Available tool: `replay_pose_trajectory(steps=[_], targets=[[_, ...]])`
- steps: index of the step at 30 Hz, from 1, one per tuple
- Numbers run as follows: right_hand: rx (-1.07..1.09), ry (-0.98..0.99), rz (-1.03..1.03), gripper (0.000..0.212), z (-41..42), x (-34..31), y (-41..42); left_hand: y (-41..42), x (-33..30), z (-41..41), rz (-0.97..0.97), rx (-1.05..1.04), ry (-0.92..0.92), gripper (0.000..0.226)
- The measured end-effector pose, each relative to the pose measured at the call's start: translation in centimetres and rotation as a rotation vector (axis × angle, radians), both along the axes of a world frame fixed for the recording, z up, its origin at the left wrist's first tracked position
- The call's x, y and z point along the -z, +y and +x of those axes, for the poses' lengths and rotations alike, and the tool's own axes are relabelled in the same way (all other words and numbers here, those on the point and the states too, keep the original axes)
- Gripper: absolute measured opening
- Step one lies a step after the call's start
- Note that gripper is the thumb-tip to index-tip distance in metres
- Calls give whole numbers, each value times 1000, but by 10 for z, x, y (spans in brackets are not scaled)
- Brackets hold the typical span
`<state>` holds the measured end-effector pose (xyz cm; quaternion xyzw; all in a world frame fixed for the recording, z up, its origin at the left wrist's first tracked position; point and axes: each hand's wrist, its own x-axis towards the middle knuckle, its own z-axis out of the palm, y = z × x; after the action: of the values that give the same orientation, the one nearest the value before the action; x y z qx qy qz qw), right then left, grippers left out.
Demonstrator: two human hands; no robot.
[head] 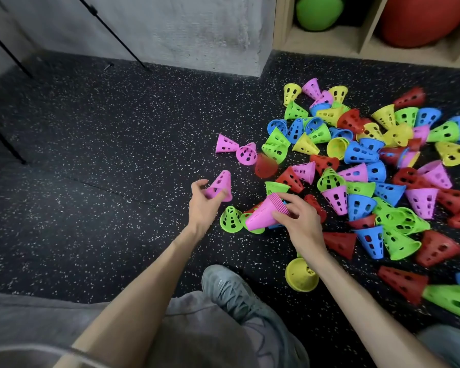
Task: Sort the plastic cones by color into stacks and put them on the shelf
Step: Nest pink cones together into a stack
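Between the two hands, just above the speckled black rubber floor [91, 155], a single pink perforated plastic cone [220, 185] is pinched in the left hand [205, 205], tip pointing up and away. Just to its right, the right hand [299, 221] grasps a nested stack of pink plastic cones [266, 212] lying tilted, narrow end toward the left hand. Capping that end probably falls to the left hand. Right of both spreads the mixed pile of coloured cones [369, 160]; the wooden shelf [329, 43] stands beyond.

Cones [369, 166] on floor [117, 155], below shelf [329, 41]
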<state>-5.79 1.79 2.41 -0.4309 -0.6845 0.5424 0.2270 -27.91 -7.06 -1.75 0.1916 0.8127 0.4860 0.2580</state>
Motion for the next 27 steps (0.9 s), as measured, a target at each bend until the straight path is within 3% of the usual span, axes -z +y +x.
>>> replay_pose_trajectory(steps=[6,8,10,19,27], targets=[[185,62,53,43,-3,-7,-2,24,-29,40,263,79,-218,65],[284,101,54,44,-1,-10,-2,28,-34,55,304,120,-267,62],[330,133,27,45,3,-13,-1,32,-39,67,301,160,-295,74],[348,176,-20,46,18,-17,3,26,-44,86,253,325,-219,93],[418,197,-71,45,28,-9,7,27,-37,95,217,403,-157,80]])
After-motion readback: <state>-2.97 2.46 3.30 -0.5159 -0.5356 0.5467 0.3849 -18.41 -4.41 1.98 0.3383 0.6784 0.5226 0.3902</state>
